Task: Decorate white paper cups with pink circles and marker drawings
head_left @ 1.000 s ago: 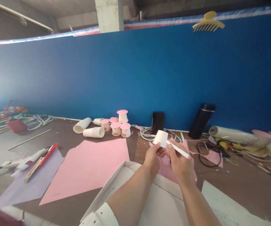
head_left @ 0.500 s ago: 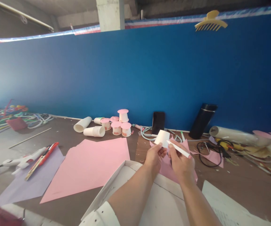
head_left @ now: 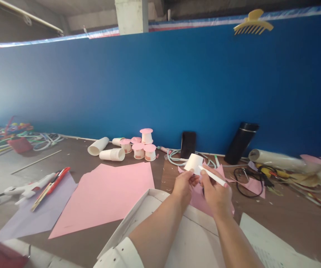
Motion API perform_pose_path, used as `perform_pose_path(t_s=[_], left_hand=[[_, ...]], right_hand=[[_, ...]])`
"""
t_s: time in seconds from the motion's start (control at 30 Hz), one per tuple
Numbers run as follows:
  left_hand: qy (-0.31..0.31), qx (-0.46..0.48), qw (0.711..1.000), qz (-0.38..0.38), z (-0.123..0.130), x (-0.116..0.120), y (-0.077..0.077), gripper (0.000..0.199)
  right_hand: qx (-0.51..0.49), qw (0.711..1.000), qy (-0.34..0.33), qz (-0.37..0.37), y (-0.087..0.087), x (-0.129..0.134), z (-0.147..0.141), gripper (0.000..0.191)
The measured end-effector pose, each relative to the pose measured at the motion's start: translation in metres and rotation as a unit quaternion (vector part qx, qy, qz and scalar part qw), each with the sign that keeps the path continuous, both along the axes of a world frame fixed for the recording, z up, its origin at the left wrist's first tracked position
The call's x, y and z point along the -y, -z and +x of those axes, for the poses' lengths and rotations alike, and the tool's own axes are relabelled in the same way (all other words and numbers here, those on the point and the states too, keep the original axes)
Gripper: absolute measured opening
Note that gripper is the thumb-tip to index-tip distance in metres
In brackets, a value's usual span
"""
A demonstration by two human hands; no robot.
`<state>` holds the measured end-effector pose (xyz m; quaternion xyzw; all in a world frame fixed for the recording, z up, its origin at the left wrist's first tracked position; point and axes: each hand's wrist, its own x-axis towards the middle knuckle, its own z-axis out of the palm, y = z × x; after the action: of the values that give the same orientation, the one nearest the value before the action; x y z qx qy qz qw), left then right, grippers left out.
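Held upside down over the table, a white paper cup [head_left: 194, 163] has my left hand [head_left: 183, 187] closed on its lower edge. My right hand [head_left: 215, 193] grips a white marker [head_left: 214, 176] with a pink end, its tip at the cup's right side. Pink paper scraps [head_left: 199, 199] lie beneath both hands. To the left are several small cups with pink round tops [head_left: 138, 149], one of them stacked higher. Beside them lie white stacked cups [head_left: 112, 154] on their side.
A white box lid [head_left: 140, 208] sits under my forearms. Pink sheet [head_left: 110, 197], red cutter [head_left: 55, 182] and glue gun [head_left: 30, 188] are left. A phone [head_left: 188, 144] and black bottle [head_left: 241, 143] lean on the blue partition [head_left: 160, 82]; cables lie right.
The view has shifted very slightly. Both hands keep their hold on the cup and marker, with hardly any other movement.
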<state>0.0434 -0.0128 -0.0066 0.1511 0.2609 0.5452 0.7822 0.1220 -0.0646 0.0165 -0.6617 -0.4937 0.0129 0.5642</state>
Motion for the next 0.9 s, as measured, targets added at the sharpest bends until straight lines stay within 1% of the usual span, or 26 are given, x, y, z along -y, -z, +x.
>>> perform_pose_path(t_s=[0.17, 0.3, 0.5, 0.73, 0.9], left_hand=[[0.001, -0.006, 1.000, 0.007, 0.0008, -0.0006, 0.0028, 0.012], [-0.009, 0.002, 1.000, 0.007, 0.0016, -0.0006, 0.0031, 0.017], [-0.005, -0.001, 1.000, 0.025, 0.0015, 0.0010, 0.0014, 0.020], [0.000, -0.005, 0.999, 0.045, 0.0010, 0.0041, -0.0034, 0.024], [0.003, -0.006, 0.999, 0.048, 0.0006, 0.0047, -0.0041, 0.025]], right_hand=[[0.006, 1.000, 0.004, -0.004, -0.0013, 0.0007, -0.0013, 0.047], [0.012, 1.000, -0.008, 0.003, -0.0026, 0.0006, -0.0020, 0.047], [0.009, 1.000, -0.008, -0.022, -0.0041, 0.0011, -0.0031, 0.045], [0.018, 1.000, -0.002, -0.023, -0.0044, 0.0018, -0.0051, 0.044], [0.024, 0.999, -0.003, -0.021, -0.0039, 0.0021, -0.0051, 0.045]])
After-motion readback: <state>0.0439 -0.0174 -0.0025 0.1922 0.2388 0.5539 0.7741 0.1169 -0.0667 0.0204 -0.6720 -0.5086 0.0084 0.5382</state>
